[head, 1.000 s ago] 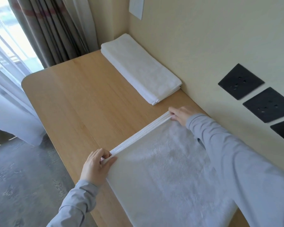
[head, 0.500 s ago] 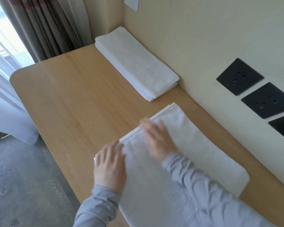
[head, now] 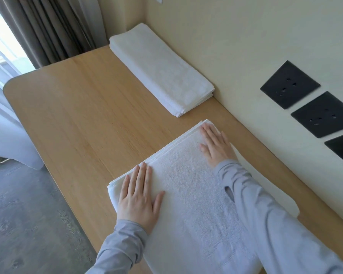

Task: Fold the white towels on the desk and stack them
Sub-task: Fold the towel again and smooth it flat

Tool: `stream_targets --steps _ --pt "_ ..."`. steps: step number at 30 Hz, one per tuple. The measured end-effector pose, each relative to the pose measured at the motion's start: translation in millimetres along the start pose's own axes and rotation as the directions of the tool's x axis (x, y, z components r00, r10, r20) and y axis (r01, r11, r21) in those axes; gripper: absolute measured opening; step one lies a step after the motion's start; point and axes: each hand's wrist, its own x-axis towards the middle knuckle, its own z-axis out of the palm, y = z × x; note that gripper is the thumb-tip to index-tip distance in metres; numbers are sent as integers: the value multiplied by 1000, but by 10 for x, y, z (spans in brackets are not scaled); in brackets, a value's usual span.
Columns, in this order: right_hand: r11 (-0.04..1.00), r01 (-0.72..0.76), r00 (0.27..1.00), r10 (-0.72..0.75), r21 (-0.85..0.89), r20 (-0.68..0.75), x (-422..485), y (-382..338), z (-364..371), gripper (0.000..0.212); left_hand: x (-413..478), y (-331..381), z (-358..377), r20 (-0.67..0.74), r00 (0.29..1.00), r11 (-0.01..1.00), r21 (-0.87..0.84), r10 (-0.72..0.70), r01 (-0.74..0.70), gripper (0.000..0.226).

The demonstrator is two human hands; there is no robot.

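A white towel (head: 188,186) lies folded over on the near part of the wooden desk (head: 87,107). Its layered hem edge runs diagonally between my hands. My left hand (head: 139,196) presses flat on the towel's near-left corner, fingers straight. My right hand (head: 216,145) lies flat on the far corner near the wall, fingers spread. A second white towel (head: 162,68), folded into a long narrow stack, rests farther back along the wall. My right sleeve hides part of the near towel.
Cream wall (head: 226,46) borders the desk on the right, with three black socket plates (head: 289,84). Brown curtains (head: 48,26) and a sheer white curtain (head: 8,123) hang at the far left. The desk's left edge drops to a grey floor (head: 28,214).
One second ago both hands pinched the towel's hem at its two corners. They then let go, and now both lie flat on the folded towel, the right one moved out to the far corner.
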Motion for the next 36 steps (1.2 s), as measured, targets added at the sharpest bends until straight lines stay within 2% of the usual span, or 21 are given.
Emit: stream_targets --steps 2,4,6,7,9,12,14,16,19,21,23,25,27,30,32,36 --pt "997 73 996 -74 -11 -55 -219 -250 -20 56 4 3 5 0 1000 1000 2 -7 7 74" --pt "957 285 957 -282 43 -68 -619 -556 35 56 10 10 8 2 1000 1000 14 -6 6 75" --pt "889 457 889 -458 36 23 -1063 -668 155 59 8 17 8 -7 1000 1000 24 0 0 75" --pt "874 485 871 -485 13 84 -1203 -582 172 59 5 15 14 -13 1000 1000 31 4 -3 75" --pt "908 417 903 -410 -40 127 -1307 -169 130 60 -1 10 29 -19 1000 999 49 4 -3 75" --pt "987 105 985 -87 -124 146 -1334 599 -4 75 -16 3 76 -35 999 997 78 1 1 75" --pt "990 -130 976 139 -60 170 -1314 950 44 76 -2 -13 103 -61 998 995 97 -2 8 77" --pt "975 -207 951 221 -82 216 -1328 1010 70 71 -18 9 103 -82 997 993 119 3 6 80" --pt "970 -143 980 166 -198 107 -1362 764 2 81 -104 128 52 -87 996 996 73 -35 41 81" --pt "994 -48 995 57 -103 85 -1474 530 -88 89 -326 398 12 -100 993 998 5 -56 57 80" --pt "992 123 988 -119 -37 103 -1674 231 -111 76 -690 797 42 -78 996 997 -64 -48 43 78" --pt "953 296 955 -293 -60 44 -1909 -14 -26 58 -1086 1184 175 -23 1000 991 -134 -21 18 76" --pt "935 350 936 -345 -63 75 -2105 -118 68 53 -1401 1424 301 38 999 990 -137 -37 42 76" --pt "926 366 929 -357 -89 99 -2216 42 105 55 -1612 1476 458 42 996 992 -95 -78 82 78" --pt "935 332 940 -316 -125 131 -2198 303 87 59 -1620 1448 497 47 996 995 -61 -78 81 77" --pt "990 60 995 -48 -130 92 -2127 957 91 67 -1602 1440 547 96 992 995 -46 -87 92 73"
